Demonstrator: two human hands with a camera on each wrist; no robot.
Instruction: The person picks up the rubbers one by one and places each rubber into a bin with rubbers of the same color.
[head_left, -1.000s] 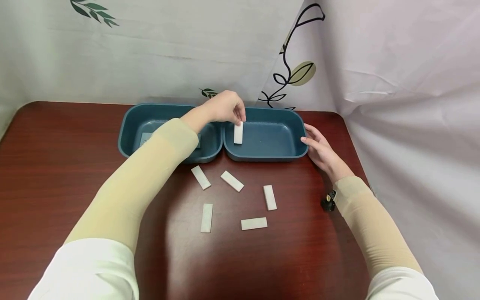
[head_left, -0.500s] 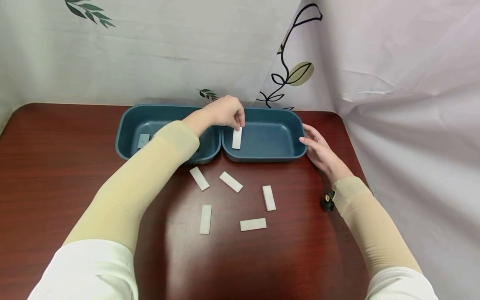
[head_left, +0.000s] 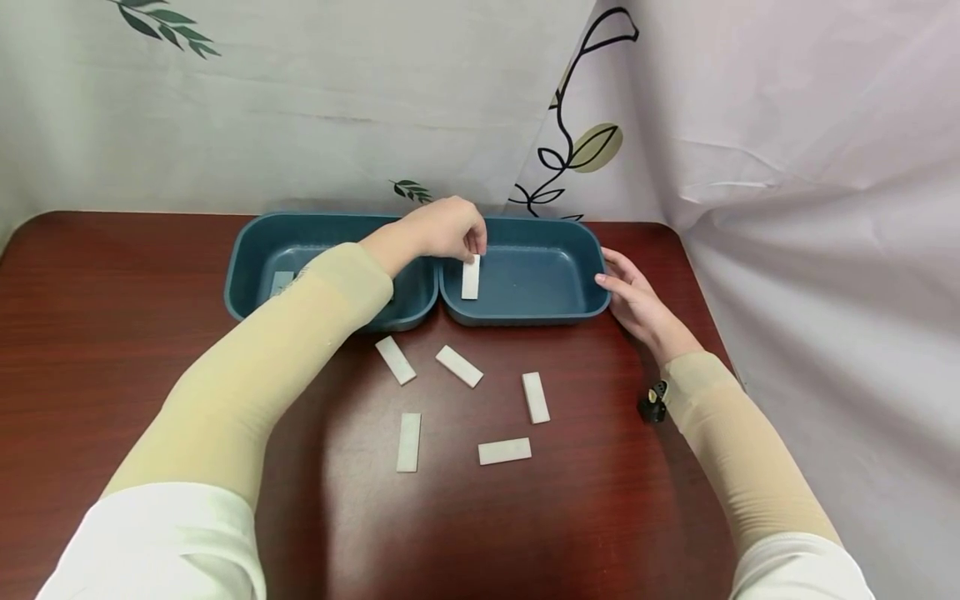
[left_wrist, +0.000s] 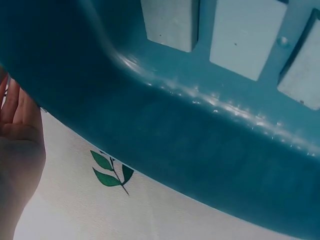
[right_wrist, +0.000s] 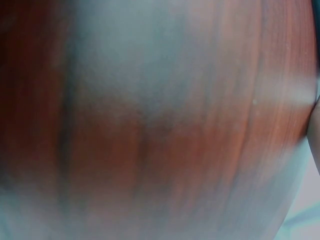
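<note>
My left hand (head_left: 453, 229) reaches over the right-hand blue bin (head_left: 525, 318) and pinches the top end of a white rectangular block (head_left: 470, 279) between thumb and fingertips. The block is at the bin's left end, its lower part near the floor. At the far right, my right hand (head_left: 637, 304) holds the same bin's end wall, thumb over the rim and fingers outside. In the left wrist view, the left hand (left_wrist: 20, 145) shows at the left edge and its fingertips are hidden. The right wrist view is mostly blurred tabletop.
A second blue bin (head_left: 232, 275) adjoins on the left, partly covered by my left sleeve; pale blocks (left_wrist: 245, 37) lie in it. Several white blocks (head_left: 459, 367) lie scattered on the brown table (head_left: 600, 500). A black object (head_left: 652, 404) sits by my right wrist. A white curtain (head_left: 300, 108) hangs behind.
My left hand has lowered the white block toward the front of the right-hand bin's floor. My right hand keeps its place on the bin's end wall. The head view has shifted slightly.
</note>
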